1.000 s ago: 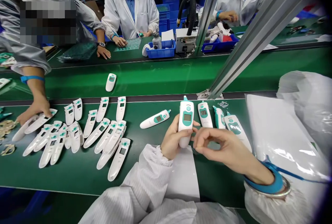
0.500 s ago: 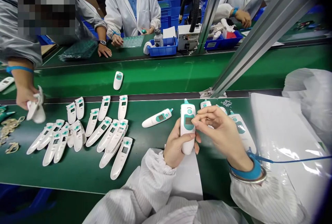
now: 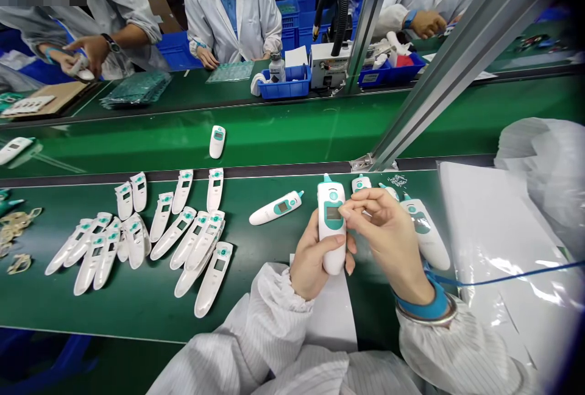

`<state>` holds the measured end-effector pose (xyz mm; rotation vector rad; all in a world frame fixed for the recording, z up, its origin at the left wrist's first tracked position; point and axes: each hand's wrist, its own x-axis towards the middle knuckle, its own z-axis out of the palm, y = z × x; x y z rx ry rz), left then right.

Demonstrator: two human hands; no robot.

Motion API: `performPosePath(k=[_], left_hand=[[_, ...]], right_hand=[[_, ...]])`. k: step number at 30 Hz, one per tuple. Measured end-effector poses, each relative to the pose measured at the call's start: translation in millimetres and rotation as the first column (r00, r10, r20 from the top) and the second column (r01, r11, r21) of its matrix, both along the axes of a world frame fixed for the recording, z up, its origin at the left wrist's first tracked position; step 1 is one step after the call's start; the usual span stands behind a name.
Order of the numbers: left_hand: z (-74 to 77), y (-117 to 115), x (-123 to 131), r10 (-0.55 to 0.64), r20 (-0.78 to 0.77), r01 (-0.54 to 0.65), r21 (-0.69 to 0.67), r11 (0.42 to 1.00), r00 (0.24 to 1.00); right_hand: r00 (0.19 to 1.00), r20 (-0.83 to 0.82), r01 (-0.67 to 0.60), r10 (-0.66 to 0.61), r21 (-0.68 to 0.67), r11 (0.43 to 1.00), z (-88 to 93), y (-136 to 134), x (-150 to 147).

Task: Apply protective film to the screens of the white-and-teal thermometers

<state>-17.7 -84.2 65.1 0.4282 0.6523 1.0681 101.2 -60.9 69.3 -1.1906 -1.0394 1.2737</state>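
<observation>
Left hand (image 3: 313,264) is closed around a thermometer (image 3: 329,227) above the belt (image 3: 256,297), its display (image 3: 333,214) touched by the curled right hand (image 3: 388,239), any hold unclear; display checking seems in hand, steady holding being called for.

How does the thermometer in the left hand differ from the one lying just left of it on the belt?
The thermometer in the left hand is held upright, while the other thermometer lies slanted on the green conveyor belt. The held one has the right hand at its face; no hand touches the other. Both are white with teal trim and a grey display.
</observation>
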Motion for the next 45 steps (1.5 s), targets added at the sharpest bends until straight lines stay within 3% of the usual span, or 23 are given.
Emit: performPosePath(k=[9,21,32,39,43,45], left_hand=[[-10.9,1.5,0.8,0.002,-0.007,-0.001,0.09,0.996,1.0],[-7.2,0.4,1.8,-0.006,-0.002,0.006,0.085,0.996,1.0],[-2.7,-0.7,2.1,0.003,-0.016,-0.002,0.041,0.999,1.0],[-6.9,1.5,0.8,0.043,-0.049,-0.041,0.051,0.998,0.998],[-9.7,2.4,-0.2,0.05,-0.036,-0.048,0.064,0.997,0.998],[-10.8,1.6,-0.1,0.06,-0.043,-0.056,0.078,0.995,0.997]], right_hand=[[0.998,-0.052,-0.03,0.026,-0.075,0.997,11.6,1.1,1.8],[0.998,-0.054,-0.033,0.027,-0.115,0.993,15.4,1.9,0.6],[1.0,0.012,0.019,-0.019,-0.008,1.0,10.7,2.0,-1.9],[0.996,0.086,-0.013,0.003,0.115,0.993,13.6,-3.5,1.3],[0.992,-0.039,-0.118,0.12,0.046,0.992,16.2,0.1,2.5],[0.994,-0.042,-0.105,0.106,0.01,0.994,15.3,1.8,2.2]])
